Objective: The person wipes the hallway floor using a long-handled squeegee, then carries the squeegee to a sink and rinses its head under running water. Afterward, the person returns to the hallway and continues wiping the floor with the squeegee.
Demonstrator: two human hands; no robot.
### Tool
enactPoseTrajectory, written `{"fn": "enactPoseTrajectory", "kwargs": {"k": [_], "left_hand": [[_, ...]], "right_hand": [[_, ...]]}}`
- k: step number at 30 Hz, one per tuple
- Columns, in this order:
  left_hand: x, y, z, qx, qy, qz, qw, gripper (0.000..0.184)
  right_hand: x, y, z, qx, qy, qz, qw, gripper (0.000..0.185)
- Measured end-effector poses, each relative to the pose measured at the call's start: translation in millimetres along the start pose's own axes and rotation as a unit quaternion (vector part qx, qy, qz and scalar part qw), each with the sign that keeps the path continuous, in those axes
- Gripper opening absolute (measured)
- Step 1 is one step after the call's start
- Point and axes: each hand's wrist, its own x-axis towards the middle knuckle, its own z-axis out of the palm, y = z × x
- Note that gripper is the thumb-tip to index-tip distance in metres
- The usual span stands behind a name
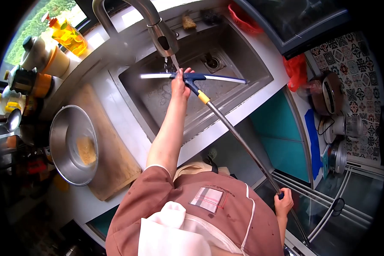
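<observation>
A long-handled squeegee (196, 81) with a dark blue head, white blade edges and a yellow collar lies across the sink (158, 115), its head over the basin. My left hand (181, 86) is closed around the middle of the head, directly below the tap. From the faucet (164, 40), water runs down onto the head and my fingers. Lower right, beside my body, my right hand (283, 202) is wrapped round the metal pole, which slopes from the sink toward the floor.
Left on the counter, a steel bowl (62, 158) holding a yellow sponge (86, 150) rests on a wooden board (115, 168). Jars and a yellow pitcher (68, 37) line the window side. A red basket (245, 21) sits behind the sink, and teal cabinets (281, 141) stand right.
</observation>
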Motion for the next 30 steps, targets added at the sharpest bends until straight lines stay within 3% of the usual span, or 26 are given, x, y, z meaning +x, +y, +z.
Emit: {"fn": "enactPoseTrajectory", "kwargs": {"k": [2, 6, 7, 8, 14, 16, 20, 22, 24, 26, 28, 30], "left_hand": [[-19.5, 5.5, 4.6, -0.045, 0.009, -0.01, 0.999, 0.024], [4.3, 7.3, -23.8, 0.016, 0.0, -0.008, 1.0, 0.024], [1.5, 15.4, -17.1, -0.036, 0.037, -0.041, 0.998, 0.02], [9.4, 17.2, -23.7, -0.096, 0.086, 0.006, 0.992, 0.018], [26.9, 52.4, -44.6, -0.113, 0.143, 0.041, 0.982, 0.02], [34.8, 60.0, -58.8, -0.114, 0.232, 0.03, 0.966, 0.031], [9.9, 81.7, -46.7, -0.088, 0.229, 0.059, 0.968, 0.045], [0.6, 88.9, -50.4, -0.068, 0.17, 0.074, 0.98, 0.042], [-7.0, 93.8, -54.8, -0.01, 0.102, 0.125, 0.987, 0.014], [-17.3, 97.5, -49.8, -0.01, 0.124, 0.176, 0.977, 0.016], [-16.1, 103.1, -60.8, -0.035, 0.168, 0.168, 0.971, 0.014], [-34.8, 112.4, -44.8, -0.039, 0.187, 0.136, 0.972, 0.028]], "right_hand": [[4.6, 3.0, -12.5, -0.022, -0.167, 0.049, 0.985, 0.014], [-15.3, 2.9, 1.0, 0.009, -0.069, 0.04, 0.997, 0.015], [-21.2, 5.6, 5.9, 0.013, -0.059, 0.042, 0.997, 0.015], [-26.9, 8.8, 10.6, 0.021, -0.045, 0.052, 0.997, 0.016], [-38.1, 21.5, 16.1, 0.03, -0.052, 0.042, 0.997, 0.014], [-39.3, 24.1, 20.0, 0.031, -0.061, 0.044, 0.997, 0.015], [-28.5, 5.7, 28.0, 0.07, -0.058, 0.032, 0.995, 0.015], [-25.6, 2.1, 36.3, 0.078, -0.078, 0.045, 0.993, 0.014], [-25.9, 0.7, 42.9, 0.087, -0.074, 0.044, 0.992, 0.013], [-23.3, -0.7, 47.2, 0.097, -0.069, 0.041, 0.992, 0.013], [-25.8, 2.7, 53.2, 0.092, -0.084, 0.056, 0.991, 0.015], [-26.2, 3.9, 56.7, 0.082, -0.094, 0.066, 0.99, 0.016]]}}
